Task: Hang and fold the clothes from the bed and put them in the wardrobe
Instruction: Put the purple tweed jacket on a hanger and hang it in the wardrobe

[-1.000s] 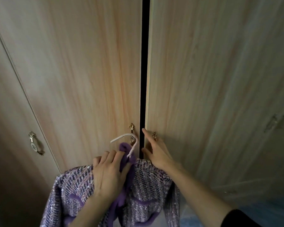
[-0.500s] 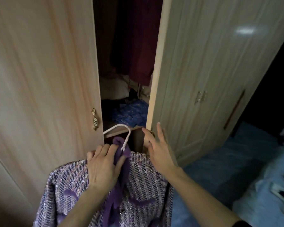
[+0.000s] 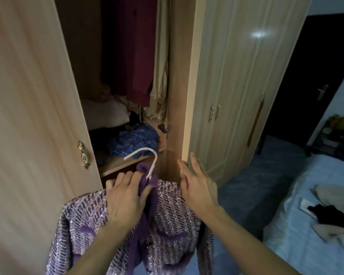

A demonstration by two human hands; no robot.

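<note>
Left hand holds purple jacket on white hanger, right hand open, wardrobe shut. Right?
No: the wardrobe is open, its door swung out, per the head view. The left hand does hold the purple jacket on the white hanger; right hand is open.

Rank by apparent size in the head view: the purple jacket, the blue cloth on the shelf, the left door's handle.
Largest: jacket, which is also nearest the camera.
Then: blue cloth.
Smallest: handle.

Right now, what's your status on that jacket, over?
Left hand grips purple tweed jacket on white hanger. Right hand open at wardrobe door edge. Maroon garment hangs inside, blue patterned cloth on shelf.
</note>
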